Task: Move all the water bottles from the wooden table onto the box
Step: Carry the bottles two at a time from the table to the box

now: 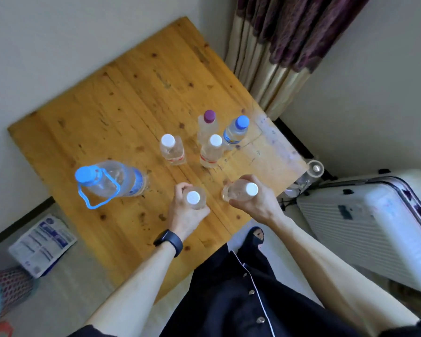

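At the table's point(136, 98) near edge, my left hand point(184, 216) and right hand point(254, 203) each closed around a white-capped bottle point(193, 198), the right's bottle point(241, 189) tilted, probably to carry both together.

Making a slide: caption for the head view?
Left hand and right hand each grip a white-capped bottle over the wooden table.

A single wide head-worn view looks steeply down from above onto the wooden table point(122, 113), close enough that both forearms fill the lower frame; walls and floor curve at the edges
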### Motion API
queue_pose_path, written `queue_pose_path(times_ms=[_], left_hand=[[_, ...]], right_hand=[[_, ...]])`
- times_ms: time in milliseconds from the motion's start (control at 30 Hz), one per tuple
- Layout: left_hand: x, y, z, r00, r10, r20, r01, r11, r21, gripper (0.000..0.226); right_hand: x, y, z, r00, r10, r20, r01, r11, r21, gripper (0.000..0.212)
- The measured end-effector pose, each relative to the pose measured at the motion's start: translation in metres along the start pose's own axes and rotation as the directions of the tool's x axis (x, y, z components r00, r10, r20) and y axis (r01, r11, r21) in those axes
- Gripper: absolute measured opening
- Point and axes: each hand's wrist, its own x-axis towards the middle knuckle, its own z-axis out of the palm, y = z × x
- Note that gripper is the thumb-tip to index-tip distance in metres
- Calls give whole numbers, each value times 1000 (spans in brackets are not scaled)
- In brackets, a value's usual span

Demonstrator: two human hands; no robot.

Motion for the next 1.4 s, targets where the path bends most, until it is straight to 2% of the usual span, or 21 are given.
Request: queue_pose_path(times_ms=[133,267,400,633,767,900,1000,1100,1233,1400], left_hand=[[-11,24,21,978,81,193,-101,990,96,58],[-45,45,64,900,165,403,-187,982,16,56],[-92,69,125,756,287,588,-371,928,23,56],[-230,119,232,519,345,782,-493,868,-56,56],[-337,128,296,329,335,883,-575,813,-94,55],[-442,127,351,114,318,941,-673,721,-162,51],[-519,126,395,-58,277,959,-751,620,-225,43],[-604,131,437,-241,219,945,-815,483,-320,31],[-720,138,492,-437,127,890,-801,395,-450,40],[-854,137,555,-642,-10,767,-708,392,-587,35]], right_hand=[[-54,35,-17,978,181,-106,-163,974,157,63],[-129,83,-35,906,369,-208,-289,898,333,60],[-218,136,-40,782,533,-323,-292,771,566,52],[-384,226,-31,494,751,-439,-187,585,789,45],[-482,270,-21,301,835,-462,-142,518,844,47],[-575,308,-10,77,882,-465,-97,470,877,48],[-640,333,-2,-82,897,-434,-31,433,901,50],[-709,347,-1,-213,885,-415,41,432,901,40],[-797,361,-8,-416,831,-369,61,430,901,33],[-896,382,-17,-579,747,-327,44,429,902,43]])
